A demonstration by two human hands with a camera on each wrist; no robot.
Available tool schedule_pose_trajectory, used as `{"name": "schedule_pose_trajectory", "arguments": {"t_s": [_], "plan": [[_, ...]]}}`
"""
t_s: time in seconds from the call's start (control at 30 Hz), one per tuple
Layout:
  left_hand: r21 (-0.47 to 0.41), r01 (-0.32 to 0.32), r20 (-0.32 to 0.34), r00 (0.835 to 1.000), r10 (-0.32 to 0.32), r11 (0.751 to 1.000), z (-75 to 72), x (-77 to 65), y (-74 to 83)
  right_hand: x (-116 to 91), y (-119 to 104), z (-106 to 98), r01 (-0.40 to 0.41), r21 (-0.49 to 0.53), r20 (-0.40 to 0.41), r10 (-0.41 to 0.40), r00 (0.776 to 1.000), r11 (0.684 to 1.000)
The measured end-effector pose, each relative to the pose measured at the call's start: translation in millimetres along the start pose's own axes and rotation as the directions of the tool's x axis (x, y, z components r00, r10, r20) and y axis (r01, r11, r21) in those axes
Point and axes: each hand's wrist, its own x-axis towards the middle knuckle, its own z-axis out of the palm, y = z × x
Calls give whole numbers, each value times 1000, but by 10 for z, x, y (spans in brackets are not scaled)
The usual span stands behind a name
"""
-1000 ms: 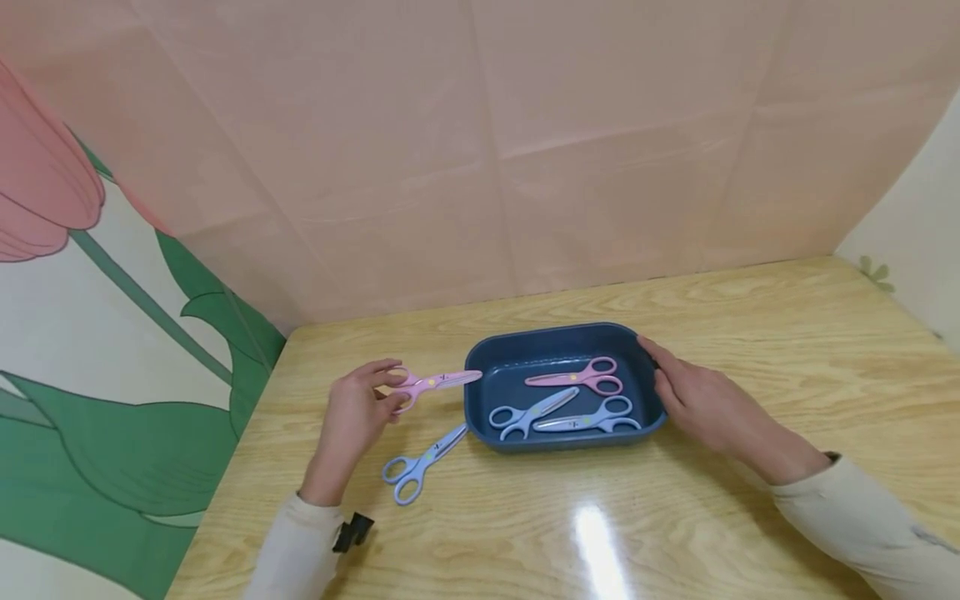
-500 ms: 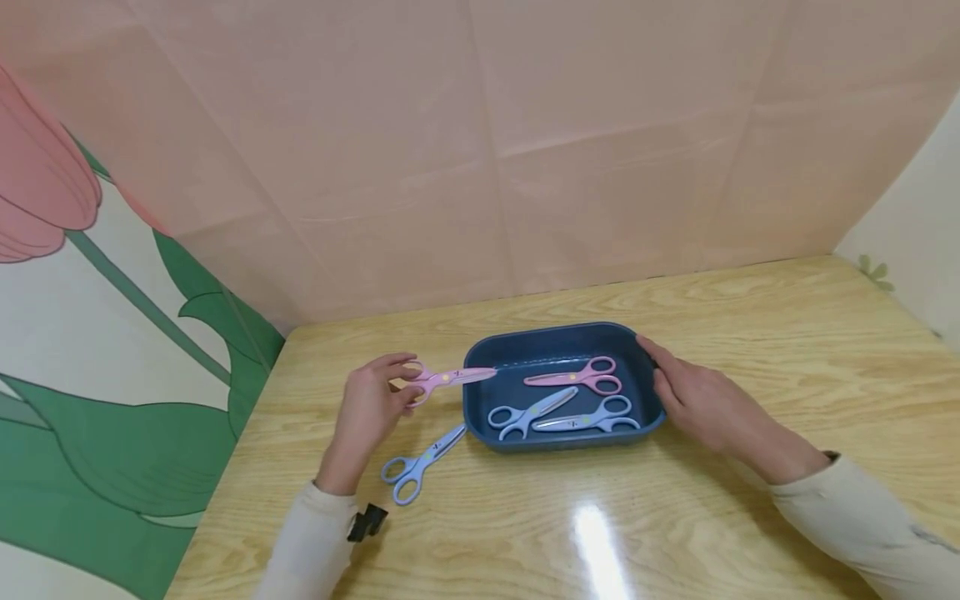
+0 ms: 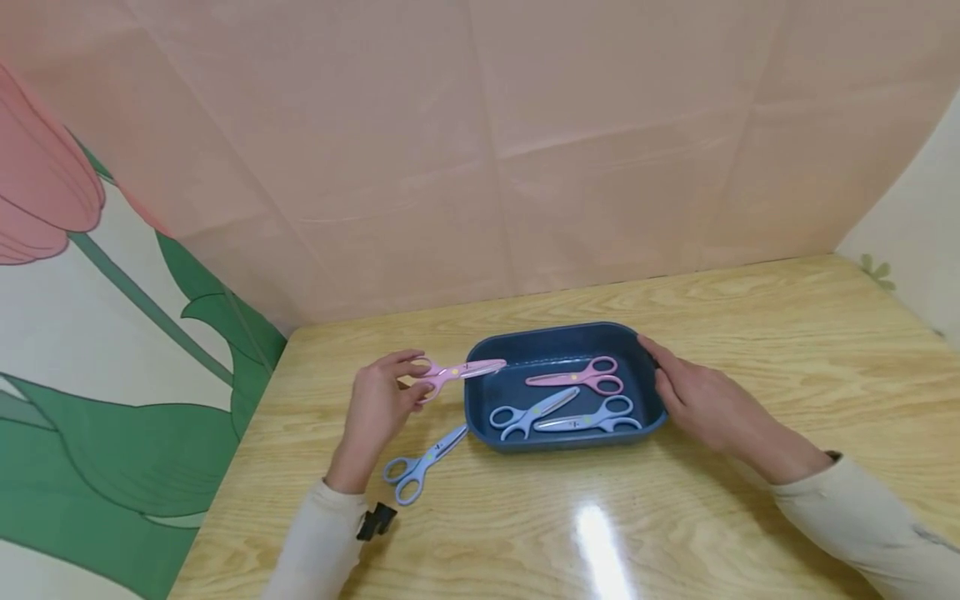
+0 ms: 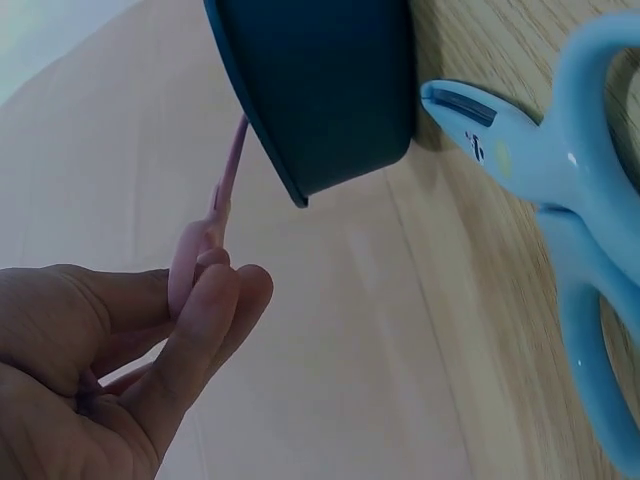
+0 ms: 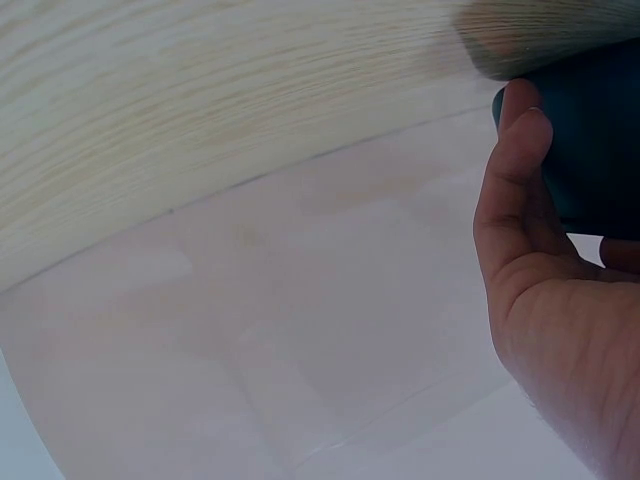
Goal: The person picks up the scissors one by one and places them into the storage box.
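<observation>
My left hand [image 3: 378,406] pinches the handles of a pair of pink scissors [image 3: 457,372], whose blades reach over the left rim of a dark blue tray [image 3: 555,335]. In the left wrist view, the pink scissors [image 4: 225,190] appear edge-on between thumb and fingers, level with the tray's rim. My right hand [image 3: 708,404] grips the tray's right end, its fingers along the outer wall and the thumb at the rim in the right wrist view. Inside the tray lie another pair of pink scissors [image 3: 573,378] and two pairs of blue scissors [image 3: 534,413].
Another pair of blue scissors [image 3: 426,463] lies on the wooden table [image 3: 480,533], left of the tray, its tip beside the tray's near left corner. A pink-covered wall [image 3: 495,167] stands behind the table. A black clip [image 3: 377,522] hangs at my left sleeve.
My left hand has moved right and slightly away from me, carrying the pink scissors so their blades now extend further over the tray. The right hand and tray have stayed in place.
</observation>
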Motion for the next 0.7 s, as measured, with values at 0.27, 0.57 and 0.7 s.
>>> {"name": "schedule_pose_trajectory", "arguments": {"t_s": [0.27, 0.57, 0.7], "plan": [[97, -59, -43, 997, 63, 993, 37, 24, 54, -18, 17, -14, -7, 2, -10, 8, 1000, 1000], [107, -74, -41, 996, 79, 992, 77, 66, 120, -6, 23, -1, 5, 6, -4, -5, 1000, 1000], [53, -43, -12, 999, 44, 998, 94, 93, 166, 2, 15, 5, -1, 6, -11, 1, 1000, 1000]]}}
